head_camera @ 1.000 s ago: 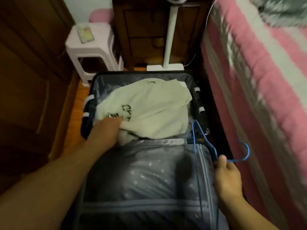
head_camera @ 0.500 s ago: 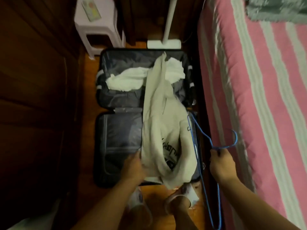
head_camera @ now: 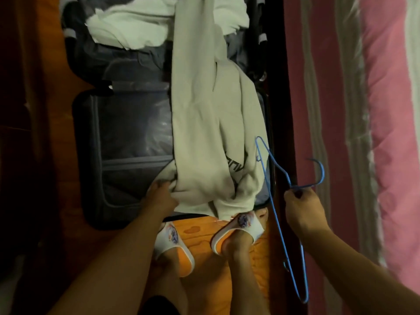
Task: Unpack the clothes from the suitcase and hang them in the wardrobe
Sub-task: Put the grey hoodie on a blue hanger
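A dark suitcase (head_camera: 95, 155) lies open on the wooden floor. A pale cream shirt (head_camera: 204, 123) with dark lettering is stretched out of the far half, across the zipped near half, down to my feet. My left hand (head_camera: 160, 196) grips its lower edge at the suitcase's near rim. My right hand (head_camera: 302, 206) holds a blue wire hanger (head_camera: 276, 214) by its neck, to the right of the shirt, hook pointing toward the bed. More white clothing (head_camera: 127, 26) lies crumpled in the far half.
A bed with a pink and grey striped cover (head_camera: 375, 133) runs along the right, close beside the suitcase. Dark wooden wardrobe panelling (head_camera: 27, 110) fills the left. My feet in white and orange slippers (head_camera: 175, 244) stand on the orange floor just before the suitcase.
My left hand has lifted the cream shirt out of the far half and drawn it toward me, uncovering white clothing beneath. The view has tilted down to my feet. The hanger stays in my right hand.
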`<act>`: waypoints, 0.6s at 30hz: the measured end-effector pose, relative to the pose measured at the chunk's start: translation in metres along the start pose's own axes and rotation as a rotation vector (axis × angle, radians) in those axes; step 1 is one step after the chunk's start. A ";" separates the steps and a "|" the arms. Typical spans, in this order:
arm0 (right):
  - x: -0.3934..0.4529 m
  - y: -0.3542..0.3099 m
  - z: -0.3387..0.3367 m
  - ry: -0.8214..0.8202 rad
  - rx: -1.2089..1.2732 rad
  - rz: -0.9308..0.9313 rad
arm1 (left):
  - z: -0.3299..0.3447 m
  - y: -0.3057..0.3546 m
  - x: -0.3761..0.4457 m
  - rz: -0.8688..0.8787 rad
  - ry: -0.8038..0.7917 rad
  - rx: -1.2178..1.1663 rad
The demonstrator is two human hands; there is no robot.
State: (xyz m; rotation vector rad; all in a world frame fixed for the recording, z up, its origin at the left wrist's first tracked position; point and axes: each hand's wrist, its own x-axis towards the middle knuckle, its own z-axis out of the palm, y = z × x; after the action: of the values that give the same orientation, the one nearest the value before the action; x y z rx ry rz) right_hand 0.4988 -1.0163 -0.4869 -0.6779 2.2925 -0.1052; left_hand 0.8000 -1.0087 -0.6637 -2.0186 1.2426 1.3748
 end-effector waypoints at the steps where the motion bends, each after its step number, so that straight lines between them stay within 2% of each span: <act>1: -0.005 0.001 -0.002 0.007 0.002 0.004 | 0.001 0.001 -0.005 -0.009 0.021 0.124; 4: -0.037 0.001 -0.012 0.008 0.080 0.015 | -0.002 -0.002 -0.041 -0.028 0.151 0.247; 6: -0.072 -0.004 -0.026 0.012 0.103 -0.007 | -0.015 -0.003 -0.082 0.053 0.285 0.163; 8: -0.107 -0.012 -0.046 0.023 0.132 -0.044 | -0.041 0.000 -0.129 0.156 0.375 -0.127; 9: -0.121 -0.017 -0.058 0.027 0.157 -0.062 | -0.064 0.005 -0.154 0.143 0.408 -0.370; 12: -0.163 -0.037 -0.103 0.039 0.190 -0.115 | -0.165 0.024 -0.240 0.088 0.564 -1.057; 13: -0.178 -0.046 -0.121 0.041 0.212 -0.142 | -0.206 0.031 -0.270 0.125 0.547 -1.183; 14: -0.193 -0.056 -0.139 0.034 0.240 -0.166 | -0.247 0.039 -0.302 0.202 0.495 -1.165; 15: -0.208 -0.067 -0.158 0.019 0.264 -0.202 | -0.285 0.046 -0.334 0.296 0.434 -1.024; 18: -0.251 -0.109 -0.213 -0.032 0.331 -0.332 | -0.385 0.072 -0.422 0.550 0.325 -0.434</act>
State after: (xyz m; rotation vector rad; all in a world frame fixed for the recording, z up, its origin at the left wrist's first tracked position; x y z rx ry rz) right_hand 0.5521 -1.0101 -0.1442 -0.8677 2.0460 -0.6100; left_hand 0.8937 -1.1375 -0.1101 -2.3675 1.8844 1.7275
